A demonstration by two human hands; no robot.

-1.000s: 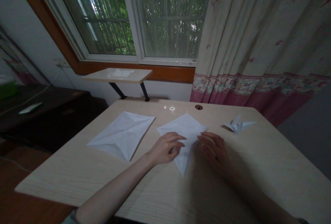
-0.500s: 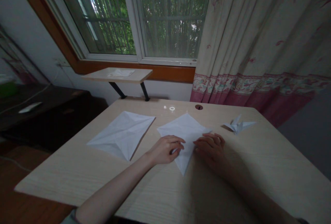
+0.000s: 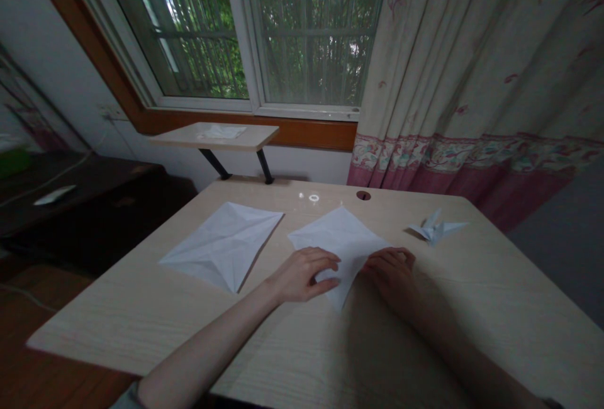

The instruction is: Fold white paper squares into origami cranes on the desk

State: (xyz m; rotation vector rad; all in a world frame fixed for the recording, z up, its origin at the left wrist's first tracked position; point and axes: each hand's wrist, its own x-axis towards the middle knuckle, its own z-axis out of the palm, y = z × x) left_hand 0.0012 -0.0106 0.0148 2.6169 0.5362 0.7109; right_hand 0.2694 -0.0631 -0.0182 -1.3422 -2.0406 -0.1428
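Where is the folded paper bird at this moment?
In the head view, the paper bird lies on the right of the desk, beyond the right hand.

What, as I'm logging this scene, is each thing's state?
Middle paper: spread out, partly covered
Left hand: fingers curved over middle paper
Right hand: fingers bent at middle paper's edge
Left paper: spread out, creased
Paper bird: folded, points sticking out
Curtain: hanging in folds
Window: unclear if shut

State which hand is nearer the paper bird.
Right. The right hand is below-left of the paper bird in view; the left hand is farther left, over the middle sheet.
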